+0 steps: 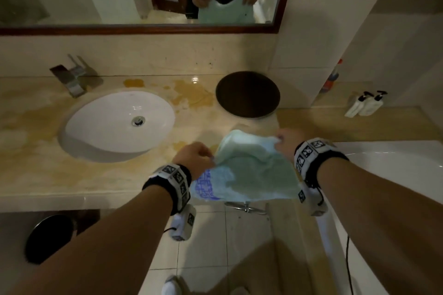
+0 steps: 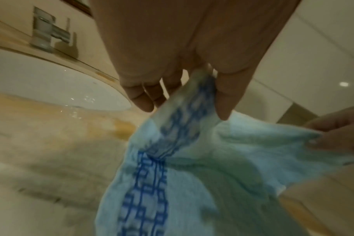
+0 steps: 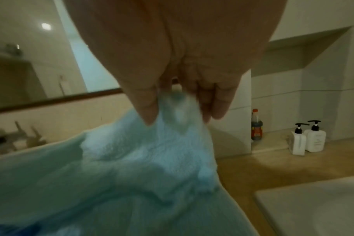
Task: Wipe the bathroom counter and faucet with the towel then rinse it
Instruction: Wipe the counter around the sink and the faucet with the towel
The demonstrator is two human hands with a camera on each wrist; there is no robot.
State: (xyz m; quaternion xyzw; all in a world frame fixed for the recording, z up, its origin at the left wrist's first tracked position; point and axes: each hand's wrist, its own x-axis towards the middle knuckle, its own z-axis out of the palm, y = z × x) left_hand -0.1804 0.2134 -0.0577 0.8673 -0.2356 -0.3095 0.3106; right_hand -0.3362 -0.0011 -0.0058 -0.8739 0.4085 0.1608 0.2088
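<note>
A pale blue towel (image 1: pixel 251 170) with a darker blue patterned band (image 2: pixel 145 191) hangs spread between both hands above the counter's front edge, right of the sink. My left hand (image 1: pixel 196 159) pinches its left corner, thumb and fingers (image 2: pixel 222 102) closed on the cloth. My right hand (image 1: pixel 286 140) pinches the right corner between thumb and fingers (image 3: pixel 148 111). The beige stone counter (image 1: pixel 36 163) shows yellowish stains. A white oval sink (image 1: pixel 115 124) is set into it, with a square chrome faucet (image 1: pixel 74 79) behind it at the left.
A dark round lid or tray (image 1: pixel 248 94) lies on the counter behind the towel. Two white pump bottles (image 1: pixel 365 105) and an orange-capped bottle (image 1: pixel 332 78) stand on the ledge at right. A white bathtub rim (image 1: pixel 388 151) lies to the right. A black bin (image 1: pixel 49 238) stands under the counter.
</note>
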